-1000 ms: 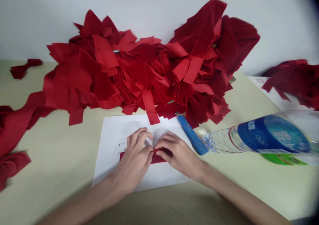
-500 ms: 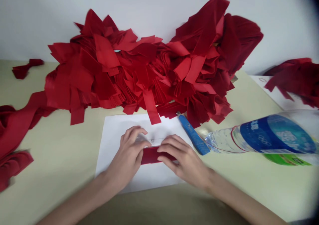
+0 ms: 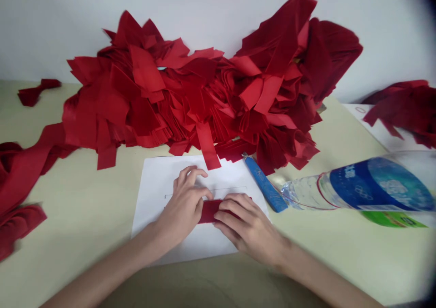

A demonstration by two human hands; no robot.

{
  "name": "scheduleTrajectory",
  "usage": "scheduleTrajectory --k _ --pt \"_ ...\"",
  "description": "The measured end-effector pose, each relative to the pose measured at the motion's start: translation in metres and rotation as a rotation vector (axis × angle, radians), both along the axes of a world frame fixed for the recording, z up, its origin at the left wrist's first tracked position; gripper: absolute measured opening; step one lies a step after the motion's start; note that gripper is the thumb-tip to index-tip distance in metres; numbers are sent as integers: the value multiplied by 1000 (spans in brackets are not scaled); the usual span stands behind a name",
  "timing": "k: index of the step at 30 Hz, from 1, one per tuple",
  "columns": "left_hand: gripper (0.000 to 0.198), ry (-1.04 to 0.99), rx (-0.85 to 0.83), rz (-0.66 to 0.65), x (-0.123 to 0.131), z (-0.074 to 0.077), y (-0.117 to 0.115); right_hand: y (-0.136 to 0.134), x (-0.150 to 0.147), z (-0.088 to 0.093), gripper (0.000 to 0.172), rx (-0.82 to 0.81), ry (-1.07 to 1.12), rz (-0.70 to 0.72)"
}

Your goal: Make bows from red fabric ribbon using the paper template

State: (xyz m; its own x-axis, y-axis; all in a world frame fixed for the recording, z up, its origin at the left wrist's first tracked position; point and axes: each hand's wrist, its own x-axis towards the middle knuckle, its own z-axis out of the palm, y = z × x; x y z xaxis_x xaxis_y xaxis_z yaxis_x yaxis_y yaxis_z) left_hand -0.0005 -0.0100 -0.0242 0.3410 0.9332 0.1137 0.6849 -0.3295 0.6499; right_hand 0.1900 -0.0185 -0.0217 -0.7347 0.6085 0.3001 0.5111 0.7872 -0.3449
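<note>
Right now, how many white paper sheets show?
2: one white paper sheet beneath the flat red strip, another sheet at far right, partly under a dark red pile. Others may be hidden.

Head-worn view, forward and downward, near table (image 3: 340, 235)

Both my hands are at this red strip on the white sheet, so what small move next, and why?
Probably sweep the right hand gently rightward along the red strip to smooth it: that hand's fingers lie across it, and the left hand, at its left side, could steady it.
</note>
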Motion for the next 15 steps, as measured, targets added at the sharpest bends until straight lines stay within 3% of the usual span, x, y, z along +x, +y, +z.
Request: scheduleTrajectory --k 15 --pt "41 18 -13 -28 -1 0 3 3 0 -4 13 -12 21 55"
